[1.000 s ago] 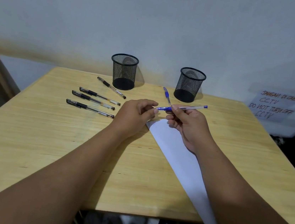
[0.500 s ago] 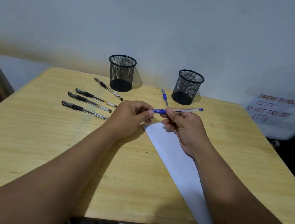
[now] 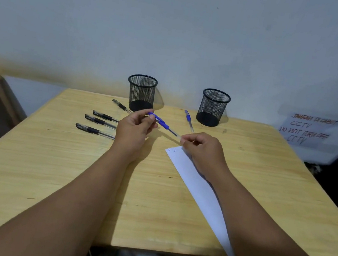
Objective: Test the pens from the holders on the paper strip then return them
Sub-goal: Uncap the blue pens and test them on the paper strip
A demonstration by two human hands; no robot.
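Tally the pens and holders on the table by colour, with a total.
Black-capped clear pens lying on the wooden table: 4
Blue pens: 2, one lying near the right holder, one held between the left hand and right hand
Black mesh pen holders: 2
Total: 8

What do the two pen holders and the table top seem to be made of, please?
The pen holders look like black metal mesh with a matte finish: the wall shows through the fine grid. The table top looks like light wood or wood-look laminate, with grain lines and a dull sheen; which one is unclear.
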